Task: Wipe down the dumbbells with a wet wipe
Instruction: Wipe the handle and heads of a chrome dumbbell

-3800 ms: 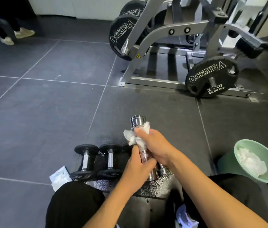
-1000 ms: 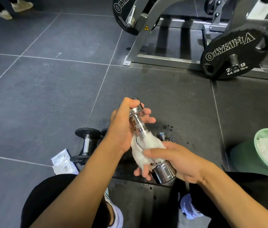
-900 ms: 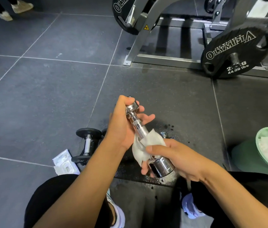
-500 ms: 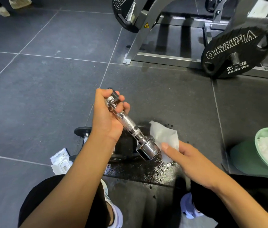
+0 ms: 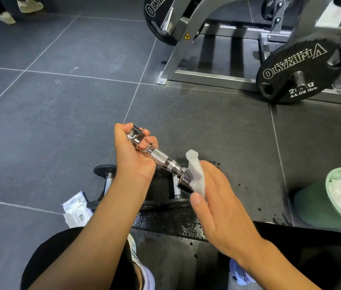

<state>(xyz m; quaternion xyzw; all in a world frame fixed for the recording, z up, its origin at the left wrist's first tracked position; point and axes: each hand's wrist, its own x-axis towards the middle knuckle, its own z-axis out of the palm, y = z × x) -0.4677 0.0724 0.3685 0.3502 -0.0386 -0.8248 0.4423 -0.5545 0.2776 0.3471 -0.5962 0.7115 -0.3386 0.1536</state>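
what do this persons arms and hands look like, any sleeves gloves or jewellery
No sleeves show: the left forearm and right forearm are bare up to the frame edge. The left hand and right hand wear no gloves, and no rings, watch or wristbands are visible. The right thumbnail looks short and unpainted.

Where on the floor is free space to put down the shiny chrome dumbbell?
Free: the dark grey floor tiles left of the black dumbbells, and the tile between the green bin and the black weight plate. Crowded: near the white wipe packet and wet patch.
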